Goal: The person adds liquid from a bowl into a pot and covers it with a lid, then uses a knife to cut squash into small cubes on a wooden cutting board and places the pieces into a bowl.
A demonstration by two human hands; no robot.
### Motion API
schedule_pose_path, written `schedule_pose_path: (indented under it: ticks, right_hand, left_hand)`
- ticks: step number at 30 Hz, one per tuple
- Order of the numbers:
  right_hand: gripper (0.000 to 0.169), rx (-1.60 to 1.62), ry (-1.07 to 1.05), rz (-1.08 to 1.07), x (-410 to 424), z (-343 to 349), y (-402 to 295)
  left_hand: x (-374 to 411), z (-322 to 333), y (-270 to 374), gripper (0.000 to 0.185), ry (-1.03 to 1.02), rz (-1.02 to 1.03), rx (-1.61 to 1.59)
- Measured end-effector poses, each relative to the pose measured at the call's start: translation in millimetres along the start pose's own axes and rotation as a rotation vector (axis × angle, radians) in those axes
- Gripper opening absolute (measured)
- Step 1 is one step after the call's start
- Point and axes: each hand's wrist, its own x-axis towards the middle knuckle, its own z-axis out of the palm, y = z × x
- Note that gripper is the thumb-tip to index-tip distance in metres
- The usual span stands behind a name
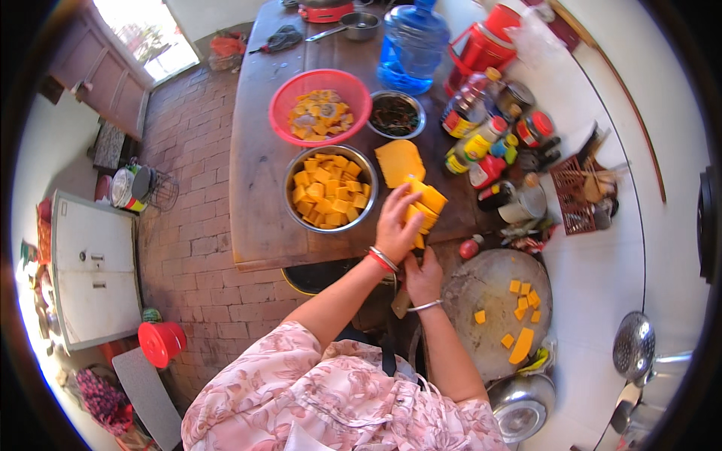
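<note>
My left hand [397, 222] rests on a stack of cut orange pumpkin pieces [427, 206], its fingers spread over their near side. My right hand [424, 277] grips a knife by its wooden handle [401, 303]. Most of the blade is hidden under the pumpkin pieces and my hands. Just beyond the stack, a larger flat pumpkin slab [399, 161] lies on the wooden table [265, 225]. To the left stands a steel bowl [289, 209] full of pumpkin chunks. A round chopping block [479, 349] at right carries small pumpkin cubes [522, 303] and a longer strip [521, 345].
A pink plastic basin [274, 121] with pumpkin scraps stands beside a small metal bowl [422, 125] of dark contents. Behind are a blue water jug [412, 56] and a red thermos [484, 48]. Sauce bottles [474, 144] crowd the wall side. An upturned metal basin [522, 403] leans below the block.
</note>
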Motion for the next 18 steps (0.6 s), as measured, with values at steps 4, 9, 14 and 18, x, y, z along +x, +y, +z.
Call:
schedule_pose_path:
  ticks: [4,9,14,18]
  right_hand:
    - [0.028,-0.083,-0.105,-0.112,21,69,-36]
    - [0.048,-0.163,-0.145,-0.022,42,97,-48]
    - [0.046,-0.159,-0.073,-0.097,28,81,-46]
    - [0.045,-0.116,0.031,-0.112,8,55,-39]
  left_hand:
    - [30,-76,-45,0.034,0.114,-0.19,0.007]
    - [44,-123,-94,0.04,0.193,-0.325,0.221]
    - [33,-133,-104,0.032,0.13,-0.218,0.243]
    - [34,-122,-95,0.029,0.062,-0.1,0.333]
